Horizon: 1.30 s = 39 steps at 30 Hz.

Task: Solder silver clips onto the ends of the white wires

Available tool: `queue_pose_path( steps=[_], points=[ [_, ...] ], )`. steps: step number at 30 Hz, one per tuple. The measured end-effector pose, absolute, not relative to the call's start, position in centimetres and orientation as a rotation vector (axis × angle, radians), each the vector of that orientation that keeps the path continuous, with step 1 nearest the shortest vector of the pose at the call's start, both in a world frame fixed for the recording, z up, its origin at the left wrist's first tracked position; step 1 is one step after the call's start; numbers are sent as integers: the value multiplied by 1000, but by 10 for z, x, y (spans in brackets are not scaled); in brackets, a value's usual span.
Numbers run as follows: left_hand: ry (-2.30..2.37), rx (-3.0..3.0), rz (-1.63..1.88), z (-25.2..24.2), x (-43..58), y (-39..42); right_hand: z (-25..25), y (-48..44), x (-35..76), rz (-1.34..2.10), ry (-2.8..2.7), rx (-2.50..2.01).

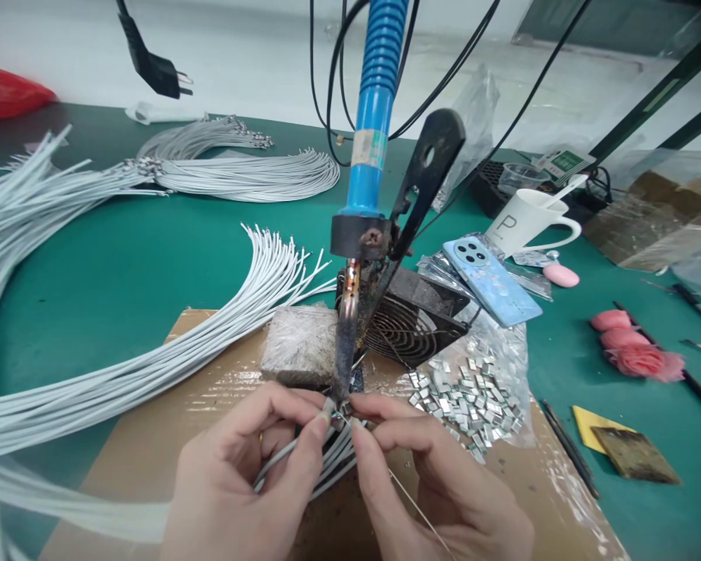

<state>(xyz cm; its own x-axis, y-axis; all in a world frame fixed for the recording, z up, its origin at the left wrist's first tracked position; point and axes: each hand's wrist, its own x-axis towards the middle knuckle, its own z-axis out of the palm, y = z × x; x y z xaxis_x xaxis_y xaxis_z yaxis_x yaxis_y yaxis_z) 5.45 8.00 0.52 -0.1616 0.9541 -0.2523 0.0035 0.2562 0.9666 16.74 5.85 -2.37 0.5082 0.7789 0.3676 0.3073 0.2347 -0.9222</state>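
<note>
In front of me a blue-handled soldering iron (371,125) is clamped upright with its dark tip (343,374) pointing down. Just below that tip, my left hand (245,475) is closed, pinching the end of a light grey cable (273,458) between thumb and forefinger. My right hand (438,467) is closed too, with a thin solder wire (419,510) running out from under its fingers. A tiny metal piece (345,407) shows between both hands' fingertips; its details are partly hidden. More grey cables (334,460) lie under the fingers.
A heap of small metal connectors (467,397) lies right on plastic film. Behind the iron stand a fan (409,323) and a wrapped block (300,343). Cable bundles (210,343) spread leftward. A phone (491,280), mug (529,222) and sponge (636,456) are at right.
</note>
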Motion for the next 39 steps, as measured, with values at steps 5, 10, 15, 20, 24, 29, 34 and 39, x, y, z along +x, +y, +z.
queue_pose_path(
  steps=[5,10,15,20,24,29,34,39],
  points=[
    [1405,1018,1093,-3,46,79,-26,58,168,407,-1065,-1323],
    [1353,1046,1079,-4,45,83,-25,59,168,400,-1064,-1309],
    [1352,1045,1095,-6,44,82,-25,59,168,383,-1079,-1314],
    [1363,1034,1116,-6,45,80,-25,59,167,389,-1049,-1308],
    [1349,1025,1084,-8,45,80,-27,58,169,394,-1074,-1325],
    [1345,1051,1075,-10,43,78,-27,58,169,403,-1058,-1316],
    [1347,1078,1052,-10,40,77,-27,58,170,406,-1067,-1327],
    [1389,1101,1053,-10,41,78,-27,57,171,410,-1082,-1319]
  ],
)
